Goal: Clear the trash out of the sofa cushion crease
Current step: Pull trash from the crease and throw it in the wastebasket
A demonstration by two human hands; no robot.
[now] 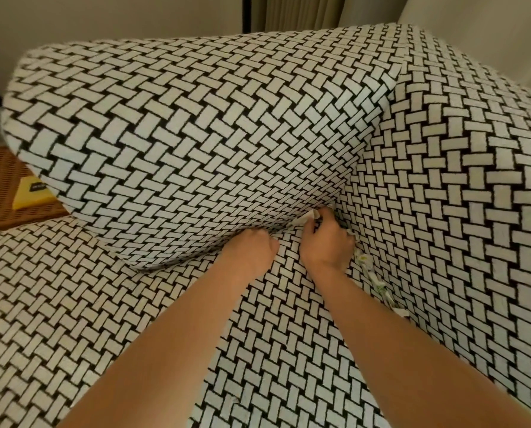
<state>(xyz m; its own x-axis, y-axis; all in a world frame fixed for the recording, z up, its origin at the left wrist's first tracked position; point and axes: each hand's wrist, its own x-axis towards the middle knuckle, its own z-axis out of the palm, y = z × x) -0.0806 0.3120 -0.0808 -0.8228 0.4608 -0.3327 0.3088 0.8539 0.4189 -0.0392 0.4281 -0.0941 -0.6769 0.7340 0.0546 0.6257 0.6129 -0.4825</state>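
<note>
Your right grip [326, 239] pinches a paper scrap [309, 217] at the sofa crease [425, 335] under the back cushion [196, 134], more crumpled trash [370, 274] wedged along that crease, while your left grip [252, 248] curls against the cushion's edge, its hold impossible to tell

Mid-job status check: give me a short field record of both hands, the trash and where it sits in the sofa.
Left: left hand, fingers curled at the back cushion's lower edge; grip on the fabric unclear
Right: right hand pinches a paper scrap at the inner corner
Trash left: wrapper strip lodged along the crease between seat and side cushion
Back cushion: tilted, lower edge raised off the seat
Off sofa: yellow item, far left
</note>
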